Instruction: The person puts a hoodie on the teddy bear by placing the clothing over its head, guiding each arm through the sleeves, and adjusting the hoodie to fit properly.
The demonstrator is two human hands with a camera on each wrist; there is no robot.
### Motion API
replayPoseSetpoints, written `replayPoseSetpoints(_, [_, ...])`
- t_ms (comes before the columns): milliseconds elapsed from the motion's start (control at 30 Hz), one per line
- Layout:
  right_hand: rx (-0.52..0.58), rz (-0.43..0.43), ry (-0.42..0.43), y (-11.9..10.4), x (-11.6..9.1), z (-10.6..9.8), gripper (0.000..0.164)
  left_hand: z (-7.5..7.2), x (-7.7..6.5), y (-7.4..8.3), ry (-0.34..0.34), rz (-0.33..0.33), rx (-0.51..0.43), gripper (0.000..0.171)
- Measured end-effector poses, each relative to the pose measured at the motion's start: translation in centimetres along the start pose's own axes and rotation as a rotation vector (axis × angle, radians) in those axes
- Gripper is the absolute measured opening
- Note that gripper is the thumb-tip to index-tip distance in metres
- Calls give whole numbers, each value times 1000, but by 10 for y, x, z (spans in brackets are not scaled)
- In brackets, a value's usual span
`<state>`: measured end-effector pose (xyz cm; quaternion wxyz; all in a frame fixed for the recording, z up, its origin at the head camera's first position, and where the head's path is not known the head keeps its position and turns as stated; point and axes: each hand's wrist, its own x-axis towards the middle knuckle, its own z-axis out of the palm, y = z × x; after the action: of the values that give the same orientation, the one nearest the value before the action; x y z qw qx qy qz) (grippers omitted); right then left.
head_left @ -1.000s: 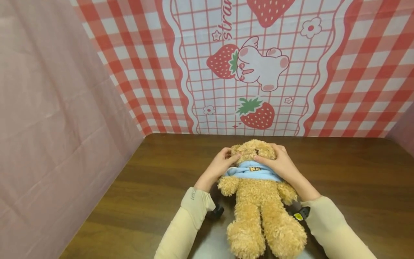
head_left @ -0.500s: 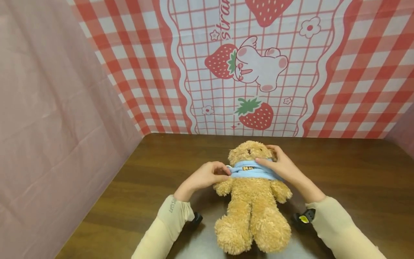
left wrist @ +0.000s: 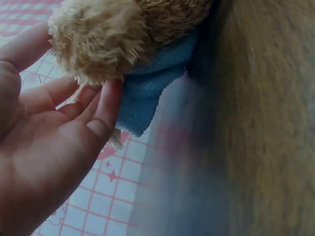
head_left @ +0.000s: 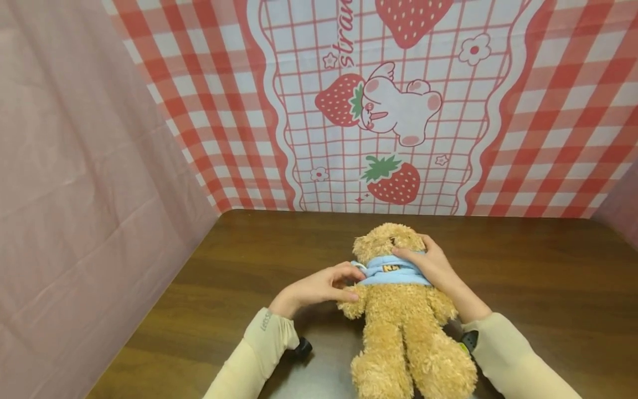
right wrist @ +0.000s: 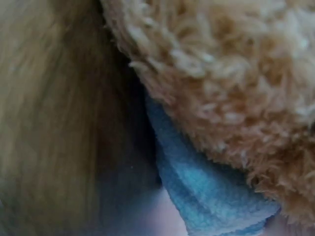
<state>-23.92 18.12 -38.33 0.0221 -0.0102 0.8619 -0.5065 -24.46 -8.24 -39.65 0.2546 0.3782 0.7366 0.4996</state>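
Bear [head_left: 396,310] on table [head_left: 229,260]. Right hand [head_left: 438,270] grips head side. Left hand [head_left: 319,285]: fingers at shirt [head_left: 401,272], thumb on arm [head_left: 351,310]; pinching, can't tell.

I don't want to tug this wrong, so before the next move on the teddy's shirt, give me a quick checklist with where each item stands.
1. Teddy bear steadied: ok, the right grip holds the side of its head.
2. Left grip at the blue shirt: ok, fingertips are at its edge, beside the bear's arm.
3. Left grip pinching cloth firmly: cannot tell, fur hides part of the contact.
4. Shirt covering the belly: not ok, it is bunched under the chin.
5. Arms through the sleeves: cannot tell, no sleeve shows clearly.
6. Room on the table: ok, the head stops short of the far edge.
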Motion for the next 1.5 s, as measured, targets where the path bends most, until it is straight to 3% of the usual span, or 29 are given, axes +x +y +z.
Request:
replayPoseSetpoints(167, [51, 12, 44, 2, 0, -1, 88, 3, 4, 1, -18, 4, 15, 36])
replayPoseSetpoints(367, [103, 40, 61, 4, -1, -1, 91, 3, 3, 0, -23, 4, -93, 50])
replayPoseSetpoints(467, [122, 35, 99, 3, -1, 0, 88, 8, 3, 5, 7, 3, -31, 49])
replayPoseSetpoints(600, [160, 28, 201, 1, -1, 2, 79, 18, 6, 17, 134, 27, 143, 42])
replayPoseSetpoints(833, [237, 75, 341, -1, 2, 4, 69, 38, 12, 26, 464, 49, 295, 31])
replayPoseSetpoints(967, [269, 84, 378, 0, 5, 3, 67, 45, 13, 30, 559, 61, 372, 25])
replayPoseSetpoints(1167, [284, 95, 381, 0, 12, 3, 68, 42, 11, 34, 560, 88, 436, 21])
replayPoseSetpoints(1400, [322, 163, 386, 2, 16, 3, 74, 39, 6, 40, 469, 73, 518, 18])
replayPoseSetpoints(1500, [327, 167, 396, 3, 17, 3, 76, 39, 5, 42, 469, 74, 567, 16])
